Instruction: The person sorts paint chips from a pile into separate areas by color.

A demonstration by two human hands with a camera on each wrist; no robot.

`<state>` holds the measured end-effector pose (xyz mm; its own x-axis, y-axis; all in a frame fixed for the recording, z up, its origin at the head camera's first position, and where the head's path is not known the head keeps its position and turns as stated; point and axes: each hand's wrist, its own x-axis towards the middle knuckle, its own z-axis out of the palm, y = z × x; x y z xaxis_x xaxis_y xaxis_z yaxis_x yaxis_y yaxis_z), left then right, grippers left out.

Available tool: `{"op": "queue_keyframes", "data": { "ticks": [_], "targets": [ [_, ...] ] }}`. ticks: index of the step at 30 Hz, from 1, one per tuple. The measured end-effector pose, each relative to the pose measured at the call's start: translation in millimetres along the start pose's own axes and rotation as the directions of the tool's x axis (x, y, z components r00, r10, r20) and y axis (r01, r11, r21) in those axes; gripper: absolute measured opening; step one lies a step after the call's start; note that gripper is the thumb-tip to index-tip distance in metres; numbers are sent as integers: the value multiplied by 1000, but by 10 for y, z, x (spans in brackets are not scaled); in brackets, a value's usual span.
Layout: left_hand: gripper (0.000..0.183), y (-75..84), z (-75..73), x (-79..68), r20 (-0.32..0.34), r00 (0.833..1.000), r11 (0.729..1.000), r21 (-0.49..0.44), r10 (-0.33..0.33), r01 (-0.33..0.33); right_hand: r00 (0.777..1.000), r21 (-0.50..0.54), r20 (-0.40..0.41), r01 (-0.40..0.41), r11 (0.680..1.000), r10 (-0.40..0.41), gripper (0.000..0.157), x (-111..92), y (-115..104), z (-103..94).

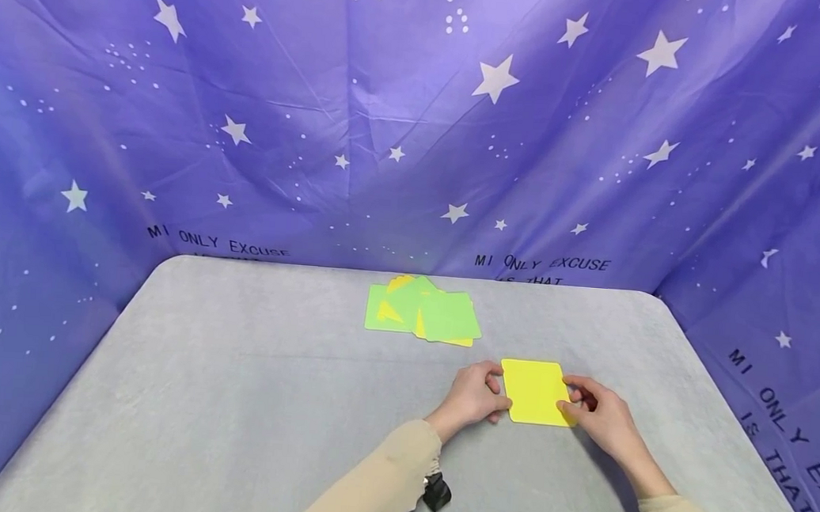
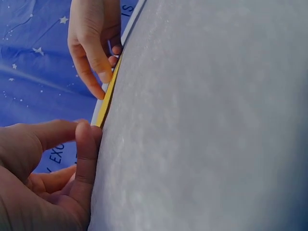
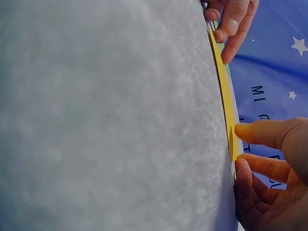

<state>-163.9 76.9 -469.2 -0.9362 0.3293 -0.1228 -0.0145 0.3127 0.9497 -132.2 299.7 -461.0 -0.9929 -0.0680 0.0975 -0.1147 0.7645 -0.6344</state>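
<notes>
A yellow square card (image 1: 534, 392) with rounded corners lies flat on the grey table, or very close above it. At its left edge, my left hand (image 1: 472, 394) holds it, forefinger near the far corner and thumb near the front corner. My right hand (image 1: 602, 416) grips the opposite edge, its thumb reaching slightly over the top. Edge-on in the right wrist view, the yellow card (image 3: 225, 96) appears as a thin strip; whether several cards are stacked cannot be told. The left wrist view shows the same yellow strip (image 2: 109, 96) between both hands.
Several overlapping green and yellow cards (image 1: 423, 311) lie in a loose pile near the back edge of the grey table (image 1: 242, 403). Purple cloth (image 1: 363, 110) with white stars hangs behind the table and at both sides.
</notes>
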Motion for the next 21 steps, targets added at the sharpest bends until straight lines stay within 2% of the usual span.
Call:
{"op": "queue_keyframes", "data": {
  "ticks": [4,6,13,19,21],
  "targets": [
    [45,-22,-33,-14,25,1000,995,-101,-13,16,1000,20,-11,-3,1000,3,39,-14,-2,3],
    [47,-30,-44,-16,29,999,993,-118,-15,18,1000,27,-20,-12,1000,12,39,-12,-4,5],
    [51,-67,-96,-38,60,998,992,-123,-23,31,995,81,-79,-47,996,53,36,0,-31,43],
    [52,-15,-246,-13,138,990,994,-96,-29,43,994,77,-99,-44,996,52,36,86,-107,83],
    [52,-2,-300,10,143,989,996,-80,-32,44,994,78,-102,-39,996,47,36,128,-150,96]
  ]
}}
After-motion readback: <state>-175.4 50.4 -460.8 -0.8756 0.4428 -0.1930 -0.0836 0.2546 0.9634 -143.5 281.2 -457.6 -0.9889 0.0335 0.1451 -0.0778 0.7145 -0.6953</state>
